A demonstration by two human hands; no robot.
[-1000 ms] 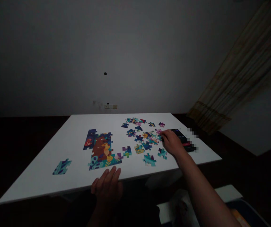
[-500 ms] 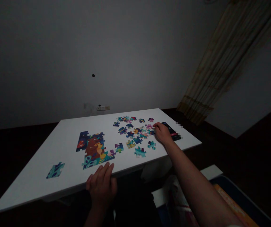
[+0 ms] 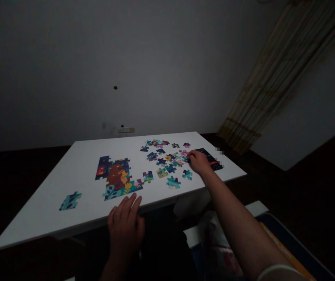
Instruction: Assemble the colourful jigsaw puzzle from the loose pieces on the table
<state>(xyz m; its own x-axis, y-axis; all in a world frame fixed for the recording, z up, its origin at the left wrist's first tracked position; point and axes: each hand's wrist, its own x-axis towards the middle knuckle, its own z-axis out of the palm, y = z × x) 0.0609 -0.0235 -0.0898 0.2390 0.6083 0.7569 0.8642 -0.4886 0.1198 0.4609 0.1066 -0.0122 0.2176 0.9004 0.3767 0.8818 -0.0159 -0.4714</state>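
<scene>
My right hand (image 3: 199, 160) reaches to the right side of a scatter of loose jigsaw pieces (image 3: 162, 172). Its fingers are bent together over a dark blue puzzle piece at the edge of the pile; the fingertips partly hide it. My left hand (image 3: 126, 218) rests on the near edge of the table, fingers stretched out, holding nothing. Just beyond it lies a partly joined puzzle (image 3: 117, 177) with a brown bear and a yellow animal. A separate teal puzzle section (image 3: 70, 201) lies to its left.
The white table (image 3: 50, 171) stands near a grey wall. A dark flat item with a screen-like face (image 3: 214, 162) lies beside my right hand. Below on the right are a plastic bag (image 3: 218, 242) and an orange item (image 3: 284, 249). A curtain (image 3: 252, 89) hangs on the right.
The view has shifted slightly, so the table sits a little higher. My right hand stays at the pile's right edge with fingers bent, and my left hand keeps its place.
</scene>
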